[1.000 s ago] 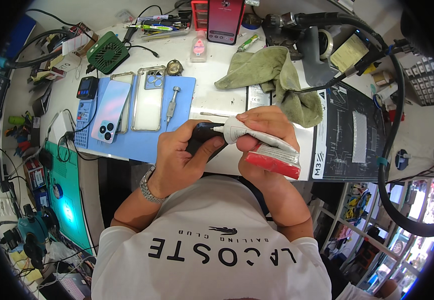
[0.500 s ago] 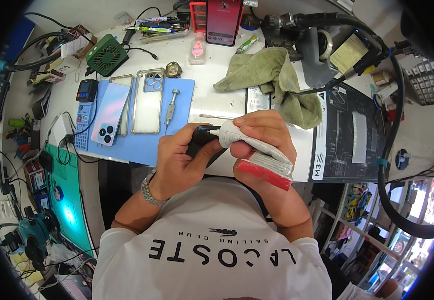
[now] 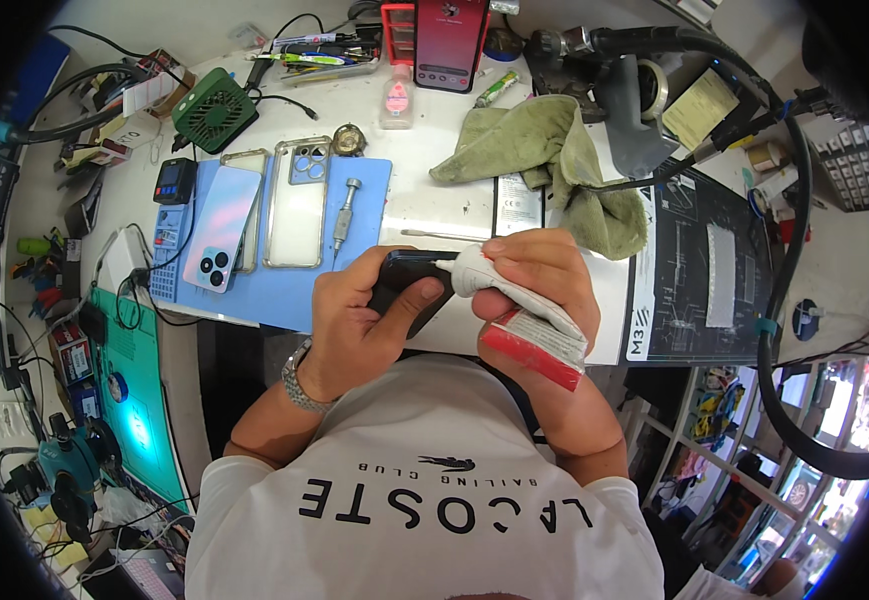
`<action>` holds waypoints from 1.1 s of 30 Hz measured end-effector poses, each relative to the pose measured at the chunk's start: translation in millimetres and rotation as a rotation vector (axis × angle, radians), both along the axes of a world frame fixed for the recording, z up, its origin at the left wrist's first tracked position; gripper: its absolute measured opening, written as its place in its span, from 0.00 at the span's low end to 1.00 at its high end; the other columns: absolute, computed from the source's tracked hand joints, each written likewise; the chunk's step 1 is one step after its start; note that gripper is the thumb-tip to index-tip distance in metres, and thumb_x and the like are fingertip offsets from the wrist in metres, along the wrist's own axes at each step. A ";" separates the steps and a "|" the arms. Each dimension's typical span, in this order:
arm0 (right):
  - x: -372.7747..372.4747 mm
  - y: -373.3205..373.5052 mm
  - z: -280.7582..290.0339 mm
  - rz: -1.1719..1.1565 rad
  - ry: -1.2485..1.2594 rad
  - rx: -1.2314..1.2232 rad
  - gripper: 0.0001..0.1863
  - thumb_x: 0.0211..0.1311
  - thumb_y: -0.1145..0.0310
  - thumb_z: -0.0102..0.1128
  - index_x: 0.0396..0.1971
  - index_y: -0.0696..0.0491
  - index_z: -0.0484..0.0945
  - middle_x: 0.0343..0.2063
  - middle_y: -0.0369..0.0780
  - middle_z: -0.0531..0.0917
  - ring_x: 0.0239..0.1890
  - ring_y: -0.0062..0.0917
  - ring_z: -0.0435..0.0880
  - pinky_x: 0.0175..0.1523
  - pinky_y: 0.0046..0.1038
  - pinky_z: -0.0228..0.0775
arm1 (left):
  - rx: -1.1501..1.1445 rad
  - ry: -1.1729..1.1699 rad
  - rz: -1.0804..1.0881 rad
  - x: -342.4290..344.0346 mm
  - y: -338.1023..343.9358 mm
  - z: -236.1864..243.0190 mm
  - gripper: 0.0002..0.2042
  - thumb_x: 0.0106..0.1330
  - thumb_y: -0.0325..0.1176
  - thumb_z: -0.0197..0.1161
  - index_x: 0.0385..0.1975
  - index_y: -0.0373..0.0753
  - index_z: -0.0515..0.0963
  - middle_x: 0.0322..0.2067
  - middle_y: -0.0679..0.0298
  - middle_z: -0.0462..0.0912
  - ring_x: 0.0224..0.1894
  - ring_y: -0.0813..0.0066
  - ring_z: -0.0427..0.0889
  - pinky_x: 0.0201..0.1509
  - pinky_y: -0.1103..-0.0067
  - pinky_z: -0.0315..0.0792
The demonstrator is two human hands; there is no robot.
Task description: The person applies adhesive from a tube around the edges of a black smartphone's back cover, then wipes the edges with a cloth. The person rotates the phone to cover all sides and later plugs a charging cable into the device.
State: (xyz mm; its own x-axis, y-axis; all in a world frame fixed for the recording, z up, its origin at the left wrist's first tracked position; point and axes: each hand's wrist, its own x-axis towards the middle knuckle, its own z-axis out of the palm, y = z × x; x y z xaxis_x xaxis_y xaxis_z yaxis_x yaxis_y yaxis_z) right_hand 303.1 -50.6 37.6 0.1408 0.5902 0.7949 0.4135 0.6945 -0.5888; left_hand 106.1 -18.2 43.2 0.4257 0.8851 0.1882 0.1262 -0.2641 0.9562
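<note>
Open tabletop [image 3: 414,195] between blue mat [image 3: 372,205] and green cloth [image 3: 554,160], slim tool [image 3: 439,234] across, bottle [image 3: 396,105] beyond

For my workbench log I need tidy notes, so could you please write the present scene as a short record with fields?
Left hand: the left hand grips a dark phone-like device
Right hand: the right hand holds a white-and-red tube
Tube nozzle: points at the device's edge; contact cannot be told
Left wrist: metal watch
Blue mat: pastel phone, clear case, screwdriver
Beyond the right hand: crumpled green cloth
Far side: lit phone standing upright, small bottle
</note>
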 end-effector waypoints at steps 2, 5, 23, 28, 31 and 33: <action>11.6 -8.3 -4.2 -0.051 -0.030 0.003 0.21 0.55 0.66 0.83 0.44 0.56 0.82 0.42 0.44 0.87 0.42 0.36 0.89 0.44 0.32 0.82 | -0.050 -0.020 0.015 -4.7 1.4 -0.5 0.13 0.71 0.28 0.72 0.50 0.31 0.82 0.35 0.60 0.91 0.35 0.82 0.87 0.40 0.83 0.78; 31.6 -37.8 -1.3 -0.237 -0.169 -0.086 0.20 0.52 0.72 0.83 0.45 0.52 0.85 0.46 0.47 0.85 0.42 0.36 0.86 0.45 0.32 0.82 | -0.194 -0.205 0.018 -13.4 3.7 0.0 0.14 0.71 0.27 0.71 0.52 0.29 0.81 0.38 0.62 0.91 0.39 0.81 0.86 0.44 0.85 0.77; 34.3 -63.6 11.4 -0.282 -0.100 -0.324 0.27 0.63 0.80 0.67 0.63 0.64 0.75 0.60 0.55 0.74 0.51 0.38 0.83 0.53 0.32 0.80 | -0.070 -0.356 -0.087 -20.2 9.8 -15.5 0.16 0.81 0.30 0.58 0.61 0.27 0.75 0.39 0.67 0.84 0.33 0.92 0.69 0.40 0.92 0.64; -10.6 -24.2 26.5 0.104 -0.049 -0.364 0.29 0.59 0.79 0.76 0.60 0.60 0.77 0.46 0.44 0.79 0.41 0.28 0.82 0.40 0.28 0.78 | -0.053 -0.361 -0.126 -10.5 -1.9 -5.5 0.14 0.80 0.29 0.60 0.58 0.27 0.76 0.38 0.64 0.85 0.39 0.88 0.79 0.42 0.88 0.72; -18.4 -21.3 27.7 0.148 -0.081 -0.358 0.20 0.61 0.82 0.72 0.52 0.60 0.80 0.41 0.42 0.80 0.36 0.28 0.82 0.38 0.27 0.77 | 0.008 -0.342 -0.105 -14.0 -2.7 -4.3 0.13 0.79 0.28 0.62 0.56 0.26 0.77 0.37 0.63 0.86 0.37 0.87 0.80 0.41 0.88 0.73; -23.8 -21.6 33.3 0.153 -0.073 -0.362 0.16 0.61 0.83 0.72 0.49 0.60 0.80 0.40 0.43 0.80 0.35 0.29 0.81 0.37 0.28 0.76 | 0.020 -0.350 -0.083 -16.5 -4.9 -3.7 0.13 0.78 0.28 0.62 0.55 0.26 0.77 0.37 0.62 0.87 0.36 0.86 0.80 0.40 0.88 0.72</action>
State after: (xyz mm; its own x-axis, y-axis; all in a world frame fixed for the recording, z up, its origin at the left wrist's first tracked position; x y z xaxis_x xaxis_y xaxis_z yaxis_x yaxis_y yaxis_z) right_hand 279.3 -72.2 71.0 -0.0197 0.8436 0.5366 0.3710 0.5046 -0.7796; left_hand 89.5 -23.2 39.5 0.4024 0.8452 0.3518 -0.2304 -0.2784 0.9324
